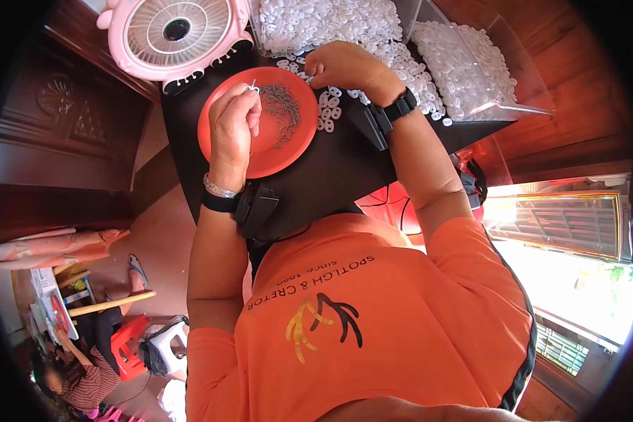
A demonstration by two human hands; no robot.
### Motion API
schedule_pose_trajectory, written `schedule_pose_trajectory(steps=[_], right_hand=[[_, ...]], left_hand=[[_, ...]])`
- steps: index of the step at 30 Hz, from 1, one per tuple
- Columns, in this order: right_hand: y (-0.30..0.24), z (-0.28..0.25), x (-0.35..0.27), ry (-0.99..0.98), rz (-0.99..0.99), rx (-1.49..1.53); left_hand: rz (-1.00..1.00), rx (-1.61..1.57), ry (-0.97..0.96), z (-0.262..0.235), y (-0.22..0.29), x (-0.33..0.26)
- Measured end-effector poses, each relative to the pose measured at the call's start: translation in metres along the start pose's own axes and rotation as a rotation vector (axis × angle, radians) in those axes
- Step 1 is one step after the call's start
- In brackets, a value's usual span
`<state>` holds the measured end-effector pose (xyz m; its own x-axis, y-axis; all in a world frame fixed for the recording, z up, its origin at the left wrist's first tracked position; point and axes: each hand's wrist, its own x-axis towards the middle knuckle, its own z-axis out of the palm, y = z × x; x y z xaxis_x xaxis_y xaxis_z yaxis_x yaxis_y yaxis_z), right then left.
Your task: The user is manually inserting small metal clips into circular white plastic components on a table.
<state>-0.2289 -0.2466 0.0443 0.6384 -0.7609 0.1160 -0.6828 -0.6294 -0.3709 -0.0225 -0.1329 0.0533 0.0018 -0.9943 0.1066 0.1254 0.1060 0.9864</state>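
Note:
My left hand hovers over a red plate and pinches a small white ring-shaped part with a thin metal piece between thumb and fingers. A heap of small dark metal pieces lies in the middle of the plate. My right hand rests with curled fingers among loose white plastic rings on the dark table, touching them; whether it grips one is hidden. Both wrists wear black straps with small boxes.
A pink table fan stands at the table's far left. Clear plastic bins heaped with white rings fill the far right. Wooden panelling surrounds the table. Another person sits at the lower left beside a red stool.

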Motion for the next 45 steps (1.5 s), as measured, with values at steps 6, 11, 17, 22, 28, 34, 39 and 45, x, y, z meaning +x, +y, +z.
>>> schedule_pose_trajectory(steps=[6,11,17,22,28,34,39,45], right_hand=[[0.008,0.014,0.01,-0.04,0.041,-0.139],[0.003,0.01,0.01,0.098,0.07,0.11],[-0.027,0.003,0.007,-0.054,0.054,1.002],[-0.039,0.014,0.005,-0.169,-0.042,1.203],[-0.043,0.021,0.007,-0.128,-0.006,1.32],[-0.047,0.016,0.005,-0.049,0.009,1.42],[-0.049,0.013,0.004,-0.033,-0.012,1.369],[-0.05,0.012,0.003,0.0,-0.027,1.33]], left_hand=[[0.011,0.004,-0.005,0.0,0.001,-0.001],[0.004,0.006,0.018,0.0,0.0,0.0],[-0.043,0.02,-0.006,-0.002,-0.006,0.001],[-0.087,-0.01,-0.055,0.001,-0.007,0.003],[-0.058,-0.154,-0.058,0.0,-0.012,0.004],[-0.053,-0.091,-0.033,0.0,-0.007,0.003],[-0.068,0.011,0.006,0.003,-0.005,0.001],[-0.074,-0.022,0.021,0.004,-0.005,0.0]])
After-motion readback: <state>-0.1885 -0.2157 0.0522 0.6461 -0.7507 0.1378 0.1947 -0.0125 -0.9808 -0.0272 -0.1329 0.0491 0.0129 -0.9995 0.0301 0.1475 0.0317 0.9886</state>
